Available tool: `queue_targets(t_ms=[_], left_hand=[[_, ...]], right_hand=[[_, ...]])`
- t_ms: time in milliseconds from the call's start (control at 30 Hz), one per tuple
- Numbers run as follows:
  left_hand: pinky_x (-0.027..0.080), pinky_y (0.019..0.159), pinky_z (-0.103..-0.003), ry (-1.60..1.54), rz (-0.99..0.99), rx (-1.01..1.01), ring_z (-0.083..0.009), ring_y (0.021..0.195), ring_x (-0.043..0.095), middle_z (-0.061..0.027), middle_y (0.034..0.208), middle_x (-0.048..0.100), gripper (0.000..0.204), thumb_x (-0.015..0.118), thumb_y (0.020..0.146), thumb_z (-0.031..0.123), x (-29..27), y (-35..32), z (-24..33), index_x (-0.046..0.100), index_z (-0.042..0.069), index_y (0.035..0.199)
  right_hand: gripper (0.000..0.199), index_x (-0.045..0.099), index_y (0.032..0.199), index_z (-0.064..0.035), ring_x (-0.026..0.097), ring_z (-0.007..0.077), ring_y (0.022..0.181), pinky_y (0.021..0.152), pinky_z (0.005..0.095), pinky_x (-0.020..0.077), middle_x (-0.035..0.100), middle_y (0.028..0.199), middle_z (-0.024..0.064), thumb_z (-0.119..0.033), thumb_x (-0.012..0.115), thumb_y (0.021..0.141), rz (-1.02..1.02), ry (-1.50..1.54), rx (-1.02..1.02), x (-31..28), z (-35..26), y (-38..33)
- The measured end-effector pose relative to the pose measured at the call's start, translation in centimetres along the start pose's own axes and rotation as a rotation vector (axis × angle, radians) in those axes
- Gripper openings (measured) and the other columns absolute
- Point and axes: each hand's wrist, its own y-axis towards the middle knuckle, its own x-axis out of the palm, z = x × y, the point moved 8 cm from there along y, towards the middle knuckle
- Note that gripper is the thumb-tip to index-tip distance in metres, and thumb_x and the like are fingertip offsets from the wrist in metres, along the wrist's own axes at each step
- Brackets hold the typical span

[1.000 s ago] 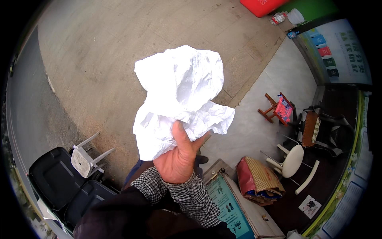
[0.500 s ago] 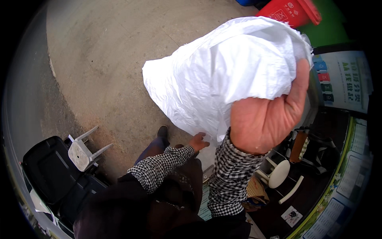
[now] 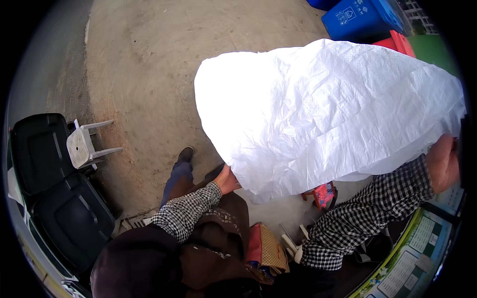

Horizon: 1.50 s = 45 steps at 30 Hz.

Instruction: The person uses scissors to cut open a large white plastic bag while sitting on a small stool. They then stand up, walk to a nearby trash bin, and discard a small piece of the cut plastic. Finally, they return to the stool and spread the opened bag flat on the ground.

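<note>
A big white woven plastic sack [image 3: 318, 114], wrinkled and spread wide, hangs in front of me across the middle and right. My left hand [image 3: 227, 181] is closed at its lower left edge, with the fingertips partly hidden by the sack. Far out at the right rim, my right hand [image 3: 443, 166] is raised and closed on the sack's other end. Its fingers are mostly hidden by the fabric and the dark picture edge. Between the two hands the material is drawn out sideways.
Blue bin [image 3: 360, 20], red bin [image 3: 397, 43] and green bin [image 3: 435, 54] stand at the far right. Left are a small white stool [image 3: 80, 145] and black-lidded bins [image 3: 72, 218]. Near my legs lie a patterned bag [image 3: 271, 246] and a small red-topped stool [image 3: 324, 194]. Concrete floor [image 3: 164, 64] stretches ahead.
My right hand has swung outward to the right, pulling the sack from a bunched shape into a wide spread. My left hand has come to the sack's lower left edge. The view has shifted.
</note>
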Motion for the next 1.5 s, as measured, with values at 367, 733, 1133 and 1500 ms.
queue_targets(t_ms=[367, 733, 1133, 1500], left_hand=[[0.030, 0.114, -0.050, 0.142, -0.023, -0.049, -0.0289, 0.138, 0.037, -0.0108, 0.152, 0.036, 0.078, 0.069, 0.091, 0.032, 11.0, 1.7, -2.6, 0.025, 0.008, 0.151], [0.055, 0.092, -0.043, 0.952, 0.206, 0.248, -0.0327, 0.106, 0.064, -0.0256, 0.121, 0.061, 0.079, 0.079, 0.080, 0.035, 12.5, 2.4, 29.8, 0.045, -0.014, 0.131], [0.052, 0.086, -0.038, 1.485, 0.666, -0.153, -0.0241, 0.095, 0.067, -0.0174, 0.108, 0.069, 0.060, 0.074, 0.084, 0.038, -7.2, -14.7, 33.2, 0.060, -0.006, 0.123], [0.049, 0.088, -0.032, 1.490, 0.552, -0.182, -0.0175, 0.098, 0.062, -0.0081, 0.110, 0.065, 0.053, 0.078, 0.081, 0.026, -7.9, -27.6, 16.2, 0.056, 0.001, 0.123]], right_hand=[[0.049, 0.037, 0.135, 0.0106, 0.039, 0.0340, 0.132, 0.117, 0.0482, 0.0267, 0.044, 0.139, 0.0230, 0.003, 0.056, 0.090, 0.121, -0.175, -0.175, -10.3, -12.7, -4.4], [0.031, 0.055, 0.123, 0.0062, 0.062, 0.0277, 0.111, 0.097, 0.0402, 0.0524, 0.062, 0.122, 0.0171, -0.006, 0.059, 0.094, 0.821, -0.860, -0.273, -23.0, -25.3, -21.7], [0.010, 0.061, 0.098, -0.0003, 0.057, 0.0149, 0.084, 0.078, 0.0291, 0.0468, 0.062, 0.088, 0.0047, -0.008, 0.061, 0.092, 1.079, -1.866, 0.702, -25.7, -9.0, -65.3], [0.016, 0.062, 0.102, 0.0010, 0.063, 0.0244, 0.086, 0.078, 0.0368, 0.0497, 0.066, 0.094, 0.0132, -0.008, 0.057, 0.090, 1.348, -2.189, 0.542, -25.5, -13.7, -75.0]])
